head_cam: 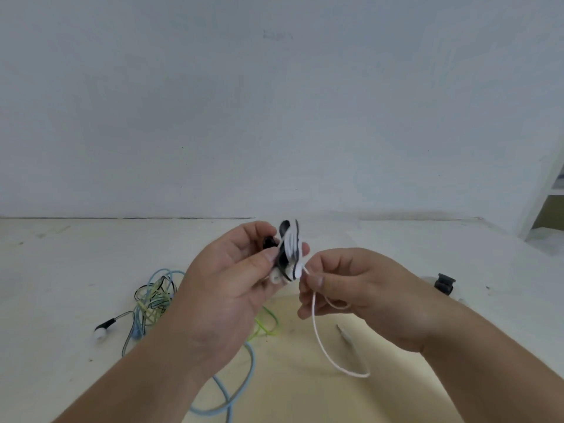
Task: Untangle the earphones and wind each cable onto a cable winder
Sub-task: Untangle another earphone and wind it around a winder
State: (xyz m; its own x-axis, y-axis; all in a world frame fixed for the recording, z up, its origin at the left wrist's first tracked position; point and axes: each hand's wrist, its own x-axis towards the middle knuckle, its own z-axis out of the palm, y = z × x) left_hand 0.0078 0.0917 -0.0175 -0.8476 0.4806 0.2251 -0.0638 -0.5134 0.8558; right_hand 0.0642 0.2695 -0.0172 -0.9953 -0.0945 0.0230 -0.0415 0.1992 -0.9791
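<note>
Head view: a black winder (280, 260) is held up above the tabletop (76, 270), gripped between the thumb and fingers of the left hand (225, 288). Several turns of white cable (315, 325) are seen wrapped round it. The cable is pinched just beside the winder by the thumb and forefinger of the right hand (360, 288); from there a loose tail is hung down in a loop towards the tabletop. A thin plug (345, 332) is seen lying near that loop, though whether it belongs to the white cable cannot be told.

The step in hand is judged to be the winding of one earphone, with much of its length taken up. The next move calls for the tail to be carried round the winder under light tension, the winder being kept steady, and the end to be tucked in. A blue, green and black tangle (152, 297) is seen on the tabletop to the left, not yet sorted, and a spare winder (445, 283) is set well apart to the right.
</note>
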